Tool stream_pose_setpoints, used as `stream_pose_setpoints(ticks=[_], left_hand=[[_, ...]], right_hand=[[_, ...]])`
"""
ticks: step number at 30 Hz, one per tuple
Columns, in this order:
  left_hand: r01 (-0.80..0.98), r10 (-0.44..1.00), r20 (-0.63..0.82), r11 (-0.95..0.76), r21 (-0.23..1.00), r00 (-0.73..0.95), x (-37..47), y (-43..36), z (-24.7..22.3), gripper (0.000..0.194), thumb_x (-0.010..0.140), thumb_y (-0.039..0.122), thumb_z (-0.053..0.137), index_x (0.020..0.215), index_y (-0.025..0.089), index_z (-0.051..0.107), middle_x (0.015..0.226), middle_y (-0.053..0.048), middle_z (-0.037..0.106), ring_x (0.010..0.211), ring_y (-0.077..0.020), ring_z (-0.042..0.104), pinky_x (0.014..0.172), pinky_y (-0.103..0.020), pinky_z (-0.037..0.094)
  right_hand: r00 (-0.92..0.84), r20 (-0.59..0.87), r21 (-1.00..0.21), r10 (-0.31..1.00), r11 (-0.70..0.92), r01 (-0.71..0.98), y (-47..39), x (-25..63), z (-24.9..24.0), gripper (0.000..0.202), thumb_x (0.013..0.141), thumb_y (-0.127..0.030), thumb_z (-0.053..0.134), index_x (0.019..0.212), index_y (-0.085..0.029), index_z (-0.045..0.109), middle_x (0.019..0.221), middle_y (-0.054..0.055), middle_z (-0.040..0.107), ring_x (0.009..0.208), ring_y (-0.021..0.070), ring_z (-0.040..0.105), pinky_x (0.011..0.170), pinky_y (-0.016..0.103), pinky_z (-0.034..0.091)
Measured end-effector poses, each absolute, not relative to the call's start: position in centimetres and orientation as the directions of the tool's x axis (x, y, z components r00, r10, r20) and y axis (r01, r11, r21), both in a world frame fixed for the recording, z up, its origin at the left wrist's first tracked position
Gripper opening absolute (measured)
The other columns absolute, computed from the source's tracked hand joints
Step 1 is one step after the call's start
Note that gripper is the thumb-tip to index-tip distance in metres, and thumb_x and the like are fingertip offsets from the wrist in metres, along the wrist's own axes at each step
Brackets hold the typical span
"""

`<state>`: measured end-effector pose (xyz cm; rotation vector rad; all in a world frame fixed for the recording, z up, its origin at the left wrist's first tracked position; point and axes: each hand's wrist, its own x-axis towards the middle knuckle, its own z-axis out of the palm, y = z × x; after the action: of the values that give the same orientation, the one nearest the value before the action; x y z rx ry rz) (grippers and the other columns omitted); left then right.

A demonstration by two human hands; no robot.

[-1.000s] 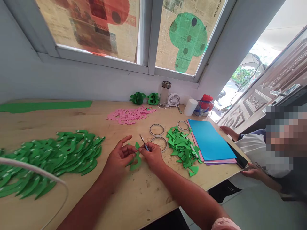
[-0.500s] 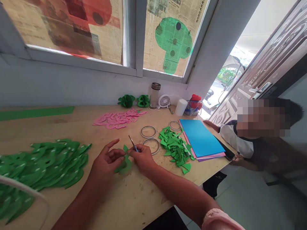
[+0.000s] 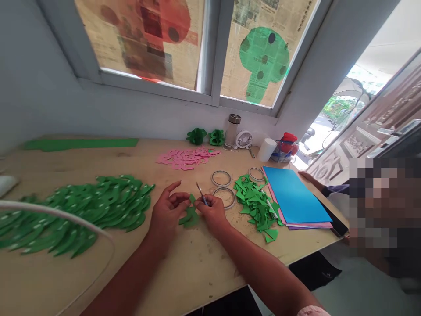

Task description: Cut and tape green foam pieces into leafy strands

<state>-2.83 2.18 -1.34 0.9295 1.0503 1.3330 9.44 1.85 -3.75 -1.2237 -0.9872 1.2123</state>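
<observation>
My left hand (image 3: 171,210) is closed on a curved green cut-out (image 3: 190,218), pinching its upper part, with the index finger raised. From the other side my right hand (image 3: 212,213) meets the same piece at its top edge. A slim pointed tool (image 3: 201,193) with a bluish-grey body sticks up out of my right fingers, tip toward the window; its exact kind cannot be made out. Left of my hands lies a wide heap of green cut-outs (image 3: 108,204) with small white patches. Right of them is a pile of green scraps (image 3: 256,197).
Rolls of tape (image 3: 224,197) lie beyond my right hand. Pink cut-outs (image 3: 187,158), a glass bottle (image 3: 232,131), a small fan (image 3: 244,139) and a white roll (image 3: 267,149) are farther back. Blue sheets (image 3: 296,193) lie near a seated person at right. A white cable (image 3: 66,210) arches at left.
My view has swung left, so the whole scene sits farther right. Both hands stay at the green cut-out, with the tool still in the right. The person at right appears lower and nearer the edge.
</observation>
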Motion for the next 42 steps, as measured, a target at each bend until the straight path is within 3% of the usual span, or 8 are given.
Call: stream_pose_setpoints(ticks=[5, 19, 24, 28, 42], left_hand=[[-0.311, 0.998, -0.049, 0.031, 0.950, -0.049, -3.0, 2.2, -1.5, 0.071, 0.057, 0.022, 0.074, 0.123, 0.020, 0.049, 0.078, -0.001, 0.065, 0.070, -0.0151, 0.062, 0.061, -0.026, 0.050], [-0.316, 0.999, -0.029, 0.013, 0.949, -0.046, -3.0, 2.1, -1.5, 0.068, 0.059, 0.021, 0.073, 0.122, 0.018, 0.049, 0.068, 0.004, 0.061, 0.059, -0.0109, 0.056, 0.056, -0.022, 0.045], [-0.414, 0.984, -0.086, 0.144, 0.899, 0.156, -3.1, 1.5, -0.8, 0.062, 0.059, 0.019, 0.074, 0.118, 0.018, 0.053, 0.068, 0.004, 0.060, 0.057, -0.0118, 0.055, 0.051, -0.023, 0.044], [-0.393, 0.957, -0.101, 0.205, 0.896, 0.271, -2.8, 1.0, -0.8, 0.052, 0.062, 0.016, 0.071, 0.112, 0.017, 0.058, 0.070, 0.003, 0.059, 0.056, -0.0106, 0.054, 0.052, -0.023, 0.043], [-0.355, 0.940, -0.108, 0.226, 0.907, 0.323, -2.5, 0.9, -1.2, 0.044, 0.063, 0.015, 0.068, 0.106, 0.017, 0.061, 0.069, 0.002, 0.057, 0.056, -0.0117, 0.054, 0.053, -0.026, 0.048]], right_hand=[[0.149, -0.069, -0.991, 0.986, -0.051, -0.122, 2.1, 9.4, -4.3, 0.016, 0.060, -0.031, 0.067, 0.062, -0.017, 0.059, 0.050, -0.008, 0.045, 0.047, 0.0069, 0.033, 0.047, 0.021, 0.025], [0.126, -0.034, -0.997, 0.991, -0.025, -0.071, 1.6, 9.4, -3.6, 0.022, 0.063, -0.037, 0.067, 0.063, -0.016, 0.059, 0.051, -0.007, 0.042, 0.049, 0.0071, 0.031, 0.048, 0.022, 0.025], [0.185, -0.005, -0.996, 0.983, 0.011, -0.087, 2.0, 10.6, -2.8, 0.027, 0.065, -0.042, 0.067, 0.072, -0.016, 0.063, 0.053, -0.007, 0.038, 0.048, 0.0068, 0.027, 0.046, 0.023, 0.022], [0.225, 0.039, -0.997, 0.974, 0.054, -0.063, 2.0, 11.3, -2.1, 0.031, 0.066, -0.044, 0.065, 0.078, -0.015, 0.064, 0.056, -0.006, 0.038, 0.048, 0.0066, 0.026, 0.044, 0.022, 0.022], [0.201, 0.143, -0.987, 0.969, 0.124, 0.105, 1.9, 11.5, -1.8, 0.021, 0.069, -0.037, 0.063, 0.069, -0.016, 0.062, 0.053, -0.006, 0.040, 0.051, 0.0083, 0.031, 0.047, 0.022, 0.025]])
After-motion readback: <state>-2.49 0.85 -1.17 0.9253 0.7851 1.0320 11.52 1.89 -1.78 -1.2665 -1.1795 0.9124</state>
